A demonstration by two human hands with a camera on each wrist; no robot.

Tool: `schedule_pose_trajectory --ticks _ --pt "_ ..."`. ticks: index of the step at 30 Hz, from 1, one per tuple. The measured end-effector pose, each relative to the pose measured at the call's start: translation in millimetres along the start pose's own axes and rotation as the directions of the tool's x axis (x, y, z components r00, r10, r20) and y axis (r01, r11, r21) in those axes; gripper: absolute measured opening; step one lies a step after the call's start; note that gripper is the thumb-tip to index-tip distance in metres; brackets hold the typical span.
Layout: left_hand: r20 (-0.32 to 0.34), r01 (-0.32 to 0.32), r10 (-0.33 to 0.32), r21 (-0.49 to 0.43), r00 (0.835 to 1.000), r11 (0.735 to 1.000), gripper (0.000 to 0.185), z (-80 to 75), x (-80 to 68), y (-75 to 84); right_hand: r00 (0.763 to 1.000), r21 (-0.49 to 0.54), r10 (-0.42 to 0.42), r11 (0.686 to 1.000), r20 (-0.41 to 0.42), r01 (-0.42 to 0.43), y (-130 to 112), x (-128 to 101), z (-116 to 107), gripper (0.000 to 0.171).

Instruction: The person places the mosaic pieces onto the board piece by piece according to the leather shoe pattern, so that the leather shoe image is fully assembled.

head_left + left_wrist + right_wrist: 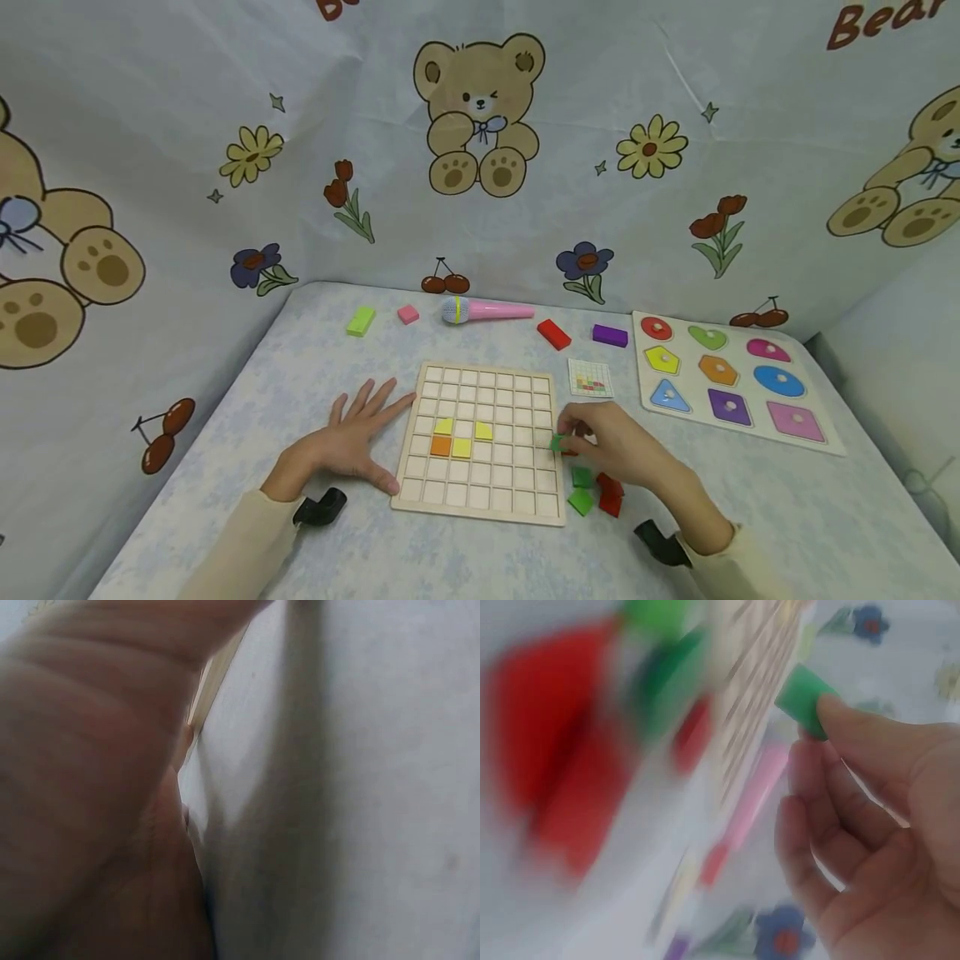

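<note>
Pinched in our right hand [622,454], the small green wooden tile [557,442] hovers at the right edge of the wooden grid board [480,508], while our left hand [348,446] lies flat and spread, touching its left edge. We judge the work early: only four yellow and orange tiles [457,439] are seated, with loose green and red tiles [596,492] waiting near right.

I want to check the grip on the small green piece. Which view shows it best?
The right wrist view: the green piece fills it, pinched by the right hand. The head view shows a speck; the left wrist view shows none.
</note>
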State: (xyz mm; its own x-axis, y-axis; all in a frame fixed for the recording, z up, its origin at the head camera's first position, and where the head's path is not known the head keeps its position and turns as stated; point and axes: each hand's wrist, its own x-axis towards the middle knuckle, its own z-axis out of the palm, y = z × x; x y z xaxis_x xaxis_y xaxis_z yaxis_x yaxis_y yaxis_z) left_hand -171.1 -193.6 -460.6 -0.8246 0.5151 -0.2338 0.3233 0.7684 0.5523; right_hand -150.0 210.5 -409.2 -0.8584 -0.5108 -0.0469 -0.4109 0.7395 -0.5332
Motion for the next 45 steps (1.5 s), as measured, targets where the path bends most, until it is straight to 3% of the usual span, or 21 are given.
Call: schedule_pose_trajectory --ticks 7,13,18,25,36,39,45 --pt "-0.006 -0.028 0.028 -0.022 1.000 0.999 0.131 2.4 2.6 -1.5 0.978 0.072 -0.193 0.980 0.079 0.188 -49.4 47.0 26.9 0.006" --pt "-0.011 -0.047 0.047 -0.023 0.999 0.999 0.131 5.3 3.6 -5.0 0.961 0.090 -0.240 0.969 0.137 0.229 -80.5 74.6 49.8 0.009" --pt "-0.012 -0.052 0.052 -0.005 0.999 0.999 0.130 2.0 1.8 -1.7 0.969 0.063 -0.214 0.976 0.124 0.208 -96.8 85.7 64.3 0.010" --pt "0.001 -0.033 0.033 0.035 0.999 0.999 0.130 -1.9 3.0 0.8 0.989 -0.057 -0.099 0.993 0.111 0.106 -106.2 84.2 73.1 0.011" --pt "-0.004 -0.031 0.032 0.031 0.999 0.999 0.129 -1.2 0.8 -0.7 0.988 -0.257 -0.141 0.954 0.061 0.152 -109.7 74.0 81.8 0.009" --pt "-0.005 -0.026 0.026 0.032 1.000 0.999 0.129 -0.8 -0.3 -0.5 0.985 -0.260 -0.157 0.951 0.068 0.169 -107.4 67.0 78.4 0.010" --pt "-0.003 -0.014 0.014 0.026 1.000 1.000 0.130 -0.9 -1.0 0.0 0.988 -0.147 -0.143 0.978 0.062 0.150 -86.3 46.7 58.0 0.017"
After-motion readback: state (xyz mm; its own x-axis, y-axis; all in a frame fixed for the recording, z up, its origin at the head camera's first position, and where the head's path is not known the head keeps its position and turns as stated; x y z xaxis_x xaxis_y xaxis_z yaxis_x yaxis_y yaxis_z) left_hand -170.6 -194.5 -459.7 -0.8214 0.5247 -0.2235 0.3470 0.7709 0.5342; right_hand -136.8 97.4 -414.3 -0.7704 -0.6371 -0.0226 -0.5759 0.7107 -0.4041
